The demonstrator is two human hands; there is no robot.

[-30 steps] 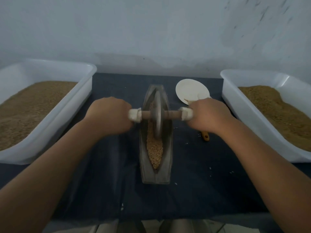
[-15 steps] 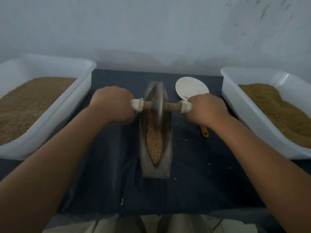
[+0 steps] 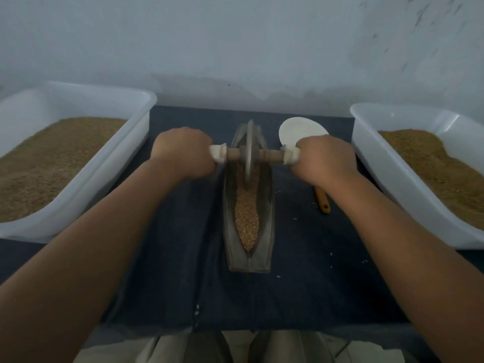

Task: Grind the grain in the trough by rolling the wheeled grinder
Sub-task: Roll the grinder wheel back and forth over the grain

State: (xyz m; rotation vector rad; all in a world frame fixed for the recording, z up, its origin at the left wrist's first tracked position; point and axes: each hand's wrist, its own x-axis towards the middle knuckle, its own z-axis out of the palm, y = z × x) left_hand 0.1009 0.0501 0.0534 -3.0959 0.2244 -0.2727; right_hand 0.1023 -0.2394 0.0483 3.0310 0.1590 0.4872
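i hold the wheeled grinder [image 3: 248,150], likely heavy and stiff, at the 12 o'clock end of the trough [image 3: 265,231] over loose grain [image 3: 246,218], left hand [image 3: 183,153] and right hand [image 3: 324,158] fingers clamped on its wrapped axle ends at 9 and 3 o'clock.

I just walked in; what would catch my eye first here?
Dead centre, a left hand and a right hand grip the wooden axle of a metal wheel standing in a boat-shaped trough of grain. A left tub and right tub, white, full of brown granules, flank it.
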